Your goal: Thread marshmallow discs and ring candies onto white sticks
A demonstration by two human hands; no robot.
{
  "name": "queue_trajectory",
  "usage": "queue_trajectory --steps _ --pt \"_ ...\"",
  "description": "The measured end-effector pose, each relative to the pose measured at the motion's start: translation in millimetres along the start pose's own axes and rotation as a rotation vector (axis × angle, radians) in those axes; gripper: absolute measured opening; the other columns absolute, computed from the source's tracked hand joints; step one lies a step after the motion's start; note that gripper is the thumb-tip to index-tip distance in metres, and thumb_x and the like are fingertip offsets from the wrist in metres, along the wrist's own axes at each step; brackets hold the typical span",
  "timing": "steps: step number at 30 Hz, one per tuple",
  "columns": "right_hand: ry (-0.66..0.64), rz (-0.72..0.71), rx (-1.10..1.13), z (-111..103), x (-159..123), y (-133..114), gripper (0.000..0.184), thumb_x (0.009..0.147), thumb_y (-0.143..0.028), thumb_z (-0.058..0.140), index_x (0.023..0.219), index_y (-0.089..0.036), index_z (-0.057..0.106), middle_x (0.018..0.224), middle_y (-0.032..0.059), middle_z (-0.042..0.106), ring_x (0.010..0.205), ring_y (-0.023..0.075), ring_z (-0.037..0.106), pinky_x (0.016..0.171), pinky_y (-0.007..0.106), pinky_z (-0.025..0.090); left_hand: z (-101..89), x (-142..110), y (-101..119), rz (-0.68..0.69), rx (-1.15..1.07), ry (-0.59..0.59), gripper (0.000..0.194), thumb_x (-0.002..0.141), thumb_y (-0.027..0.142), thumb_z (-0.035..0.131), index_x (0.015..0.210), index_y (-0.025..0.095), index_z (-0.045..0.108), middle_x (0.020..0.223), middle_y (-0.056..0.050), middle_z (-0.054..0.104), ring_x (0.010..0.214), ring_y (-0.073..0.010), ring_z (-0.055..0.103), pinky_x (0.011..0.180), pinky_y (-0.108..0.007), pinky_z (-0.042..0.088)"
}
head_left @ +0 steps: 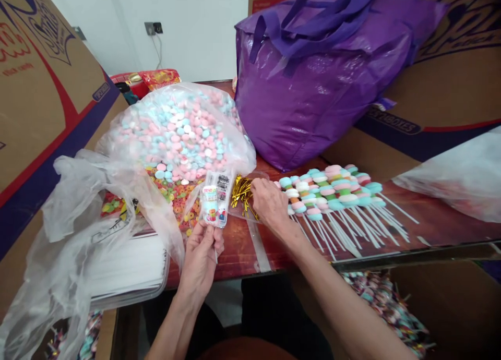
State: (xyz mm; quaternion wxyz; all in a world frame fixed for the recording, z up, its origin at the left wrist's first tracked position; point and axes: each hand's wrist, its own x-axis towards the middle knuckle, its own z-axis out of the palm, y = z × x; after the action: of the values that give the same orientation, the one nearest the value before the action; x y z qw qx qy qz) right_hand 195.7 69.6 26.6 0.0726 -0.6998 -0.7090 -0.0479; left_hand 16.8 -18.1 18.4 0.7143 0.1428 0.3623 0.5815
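My left hand is closed on a candy lollipop in a clear printed wrapper, pinching it low around its white stick. Just right of it, gold twist ties lie in a shallow clear tray. My right hand reaches over that tray with its fingers drawn together at the ties; the fingertips are partly hidden, so I cannot make out what they hold. Beside my right wrist, several unwrapped candy lollipops in pink, blue, white and green lie stacked, their white sticks toward me.
A large clear bag of pastel candies sits behind my left hand, near colourful ring candies. White sticks fill a plastic box at left. A purple bag and cardboard boxes stand around. Wrapped candies lie below the table edge.
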Motion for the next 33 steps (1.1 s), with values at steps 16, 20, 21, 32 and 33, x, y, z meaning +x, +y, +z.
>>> queue_trajectory --steps 16,20,21,32,33 --pt "-0.083 -0.135 0.038 -7 5 3 0.028 0.099 -0.018 0.044 0.102 -0.020 0.072 0.092 0.0106 0.072 0.084 0.0214 0.060 0.063 0.029 0.032 3.2 5 -1 0.098 0.115 0.024 0.034 0.074 0.033 0.081 0.089 0.017 0.055 0.072 0.004 0.057 0.050 -0.0008 0.034 0.048 -0.015 0.024" --pt "0.006 -0.083 0.532 -13 -16 3 0.026 0.096 -0.020 0.047 0.092 -0.019 0.073 0.085 0.0062 0.072 0.078 0.0190 0.061 0.067 0.027 0.038 10.3 9 -1 0.152 0.156 0.066 0.035 0.075 0.034 0.079 0.089 0.021 0.050 0.070 0.006 0.056 0.049 -0.0016 0.032 0.047 -0.016 0.022" --pt "0.029 -0.078 0.723 -14 -24 1 0.024 0.094 -0.021 0.049 0.088 -0.018 0.072 0.083 0.0049 0.071 0.076 0.0180 0.061 0.068 0.027 0.040 11.6 10 -2 0.154 0.164 0.067 0.035 0.075 0.034 0.078 0.088 0.021 0.048 0.069 0.006 0.055 0.049 -0.0018 0.032 0.047 -0.016 0.022" --pt "-0.311 0.390 1.664 -13 -67 -41 0.026 0.062 -0.039 0.080 0.061 -0.019 0.063 0.042 -0.0081 0.045 0.038 0.0065 0.031 0.038 0.022 0.021 10.1 6 -17 0.146 0.353 -0.109 0.014 0.082 0.027 0.069 0.085 0.020 0.057 0.070 0.005 0.048 0.057 -0.0064 0.034 0.052 -0.019 0.029" --pt "-0.295 0.393 1.654 -12 -66 -40 0.027 0.061 -0.038 0.080 0.059 -0.019 0.062 0.043 -0.0074 0.047 0.039 0.0065 0.033 0.038 0.021 0.022 9.6 5 -16 0.155 0.377 -0.115 0.016 0.082 0.029 0.070 0.086 0.020 0.059 0.071 0.005 0.049 0.059 -0.0068 0.036 0.053 -0.020 0.030"
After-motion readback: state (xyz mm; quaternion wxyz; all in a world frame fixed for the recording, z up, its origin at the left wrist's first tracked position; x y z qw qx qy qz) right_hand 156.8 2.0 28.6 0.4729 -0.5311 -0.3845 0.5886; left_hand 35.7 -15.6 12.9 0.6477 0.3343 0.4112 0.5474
